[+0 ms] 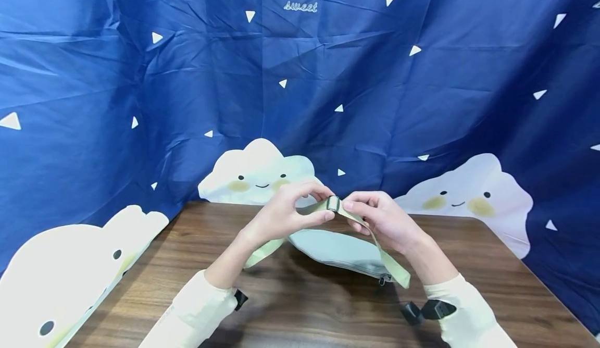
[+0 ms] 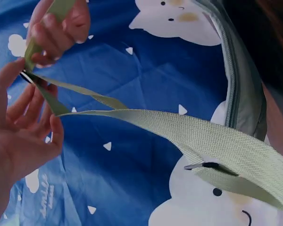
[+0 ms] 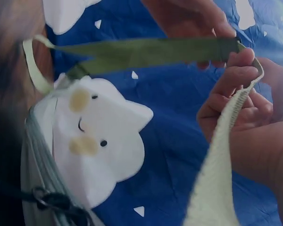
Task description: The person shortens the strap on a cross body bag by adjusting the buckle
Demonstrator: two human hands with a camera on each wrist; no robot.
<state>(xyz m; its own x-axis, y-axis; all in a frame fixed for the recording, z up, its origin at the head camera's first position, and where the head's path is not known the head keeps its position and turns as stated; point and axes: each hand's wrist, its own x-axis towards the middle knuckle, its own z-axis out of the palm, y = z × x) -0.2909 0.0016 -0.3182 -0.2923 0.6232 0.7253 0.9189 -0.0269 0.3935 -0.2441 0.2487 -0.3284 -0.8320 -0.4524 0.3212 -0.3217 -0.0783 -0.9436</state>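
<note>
A pale green strap with a dark-edged slider buckle is held up above a light grey-green zippered bag. My left hand pinches the strap at the buckle between thumb and fingers. Just right of the buckle, my right hand pinches the strap with thumb and forefinger. From there the strap's other part hangs down past the bag's right end, near a dark zipper pull. In the left wrist view, the webbing runs from the left hand toward the camera.
The bag lies on a brown wood-grain table. Behind it hangs a blue curtain printed with white clouds and triangles. A white printed figure covers the curtain's left side. Dark straps sit on the wrists.
</note>
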